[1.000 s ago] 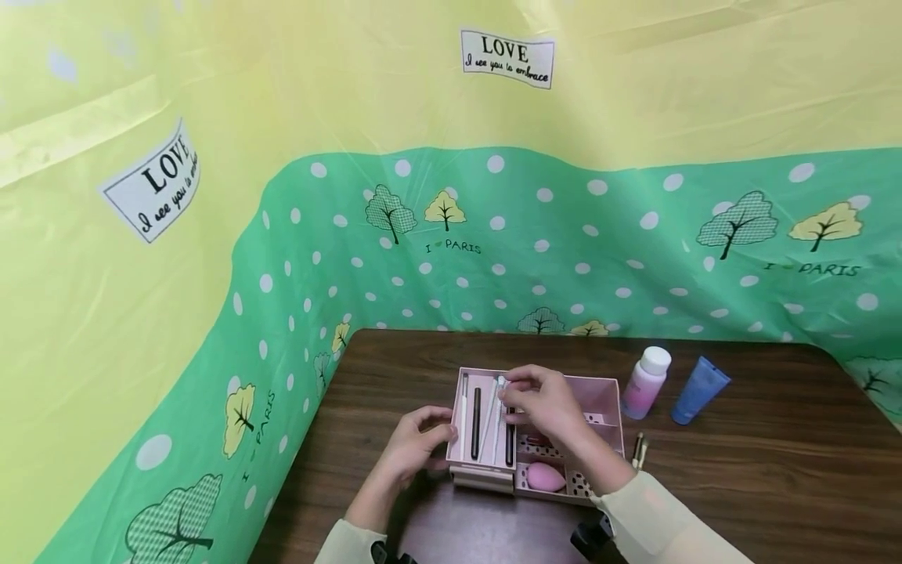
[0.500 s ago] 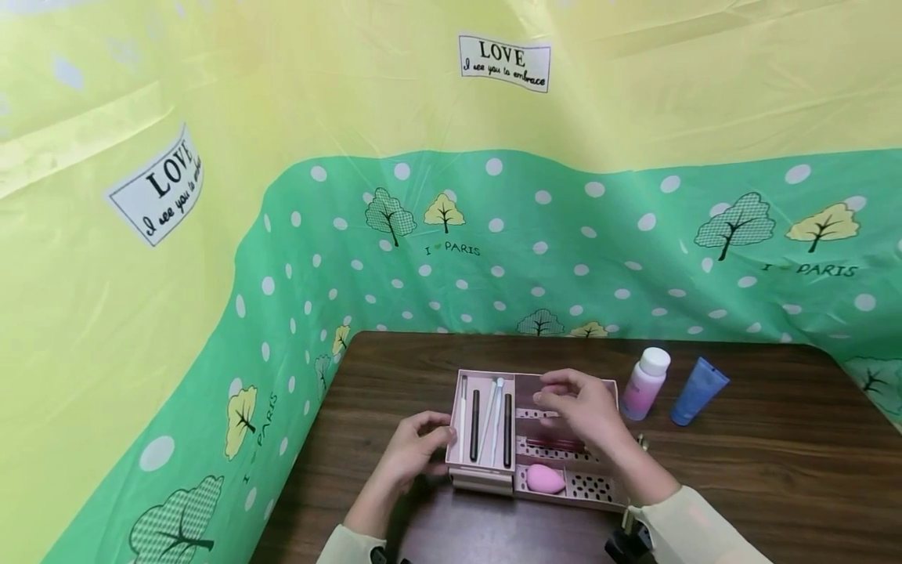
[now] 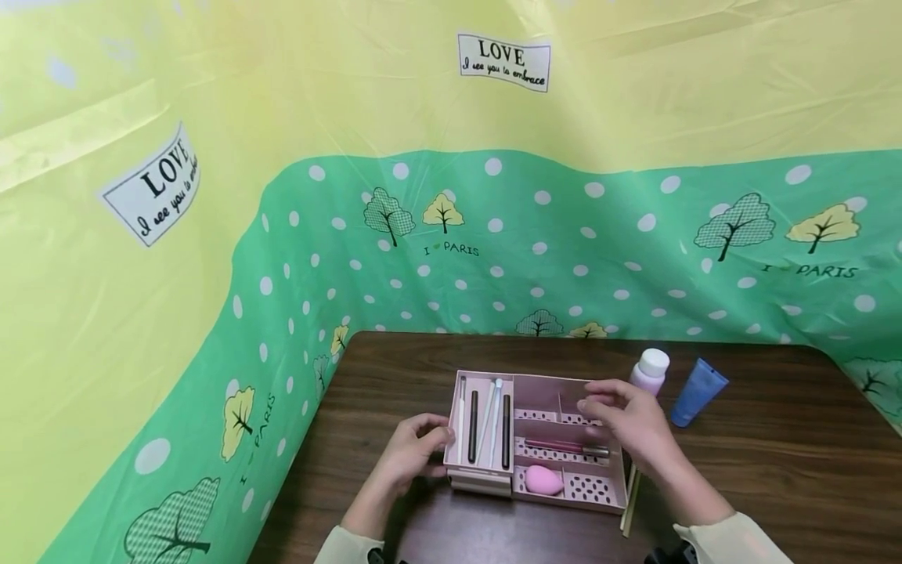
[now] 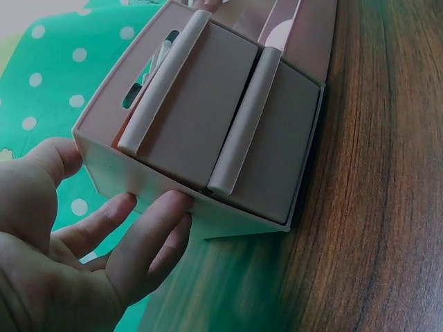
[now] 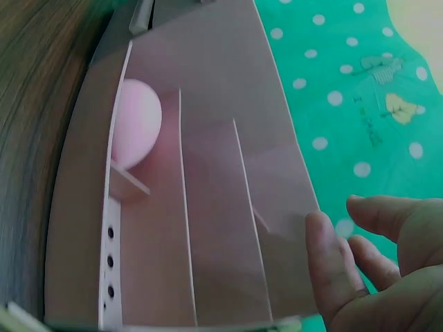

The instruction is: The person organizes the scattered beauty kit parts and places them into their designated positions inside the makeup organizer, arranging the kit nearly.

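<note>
A pink cosmetics organizer (image 3: 571,501) stands on the table, its left part raised and its right part split into compartments. White sticks (image 3: 496,423) and two black pens (image 3: 473,427) lie on the raised part. Lower right, a pink makeup sponge (image 3: 543,480) and a slim pink tube (image 3: 560,447) sit in separate compartments. My left hand (image 3: 417,448) touches the organizer's left side, fingers spread against the wall in the left wrist view. Over its back right corner hovers my right hand (image 3: 629,419), holding nothing, fingers loosely bent.
A white-capped bottle (image 3: 651,368) stands behind my right hand, partly hidden by it. To its right is a blue tube (image 3: 698,393). Thin sticks (image 3: 629,505) lie along the organizer's right side. A patterned cloth (image 3: 493,258) hangs behind the table.
My right hand has moved right, from the white sticks on the raised part to the back right corner, uncovering the compartments. The left hand stays at the organizer's side.
</note>
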`<state>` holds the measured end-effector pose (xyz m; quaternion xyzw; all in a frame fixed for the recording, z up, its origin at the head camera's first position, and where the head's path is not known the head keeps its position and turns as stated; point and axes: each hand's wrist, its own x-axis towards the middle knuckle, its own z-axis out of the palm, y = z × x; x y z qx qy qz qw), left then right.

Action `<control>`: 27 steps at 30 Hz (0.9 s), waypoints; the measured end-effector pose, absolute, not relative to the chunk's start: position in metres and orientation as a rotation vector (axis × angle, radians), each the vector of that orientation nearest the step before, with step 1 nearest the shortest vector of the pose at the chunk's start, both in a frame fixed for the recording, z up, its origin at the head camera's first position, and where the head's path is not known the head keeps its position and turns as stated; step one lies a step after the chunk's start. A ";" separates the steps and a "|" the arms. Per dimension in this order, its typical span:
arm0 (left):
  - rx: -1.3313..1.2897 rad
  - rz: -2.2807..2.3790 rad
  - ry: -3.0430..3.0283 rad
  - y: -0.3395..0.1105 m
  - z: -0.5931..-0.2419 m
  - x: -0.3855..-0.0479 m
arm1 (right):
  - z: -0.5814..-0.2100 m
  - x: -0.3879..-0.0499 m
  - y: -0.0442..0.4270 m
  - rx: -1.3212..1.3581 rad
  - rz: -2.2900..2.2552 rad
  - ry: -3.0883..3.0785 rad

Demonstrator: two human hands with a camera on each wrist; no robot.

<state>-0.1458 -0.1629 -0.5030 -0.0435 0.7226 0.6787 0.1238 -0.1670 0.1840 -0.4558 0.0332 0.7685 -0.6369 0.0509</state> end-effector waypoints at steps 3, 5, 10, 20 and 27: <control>-0.126 1.983 2.107 -0.162 -0.502 -0.145 | -0.457 -0.165 0.195 0.118 -1.947 2.363; -0.123 1.988 2.109 -0.162 -0.502 -0.145 | -0.458 -0.163 0.201 0.135 -1.937 2.385; -0.125 1.992 2.123 -0.160 -0.501 -0.144 | -0.463 -0.158 0.214 0.189 -1.889 2.437; -0.129 2.008 2.108 -0.160 -0.504 -0.143 | -0.483 -0.148 0.232 0.256 -1.809 2.474; -0.127 2.023 2.097 -0.161 -0.506 -0.144 | -0.499 -0.143 0.244 0.369 -1.738 2.468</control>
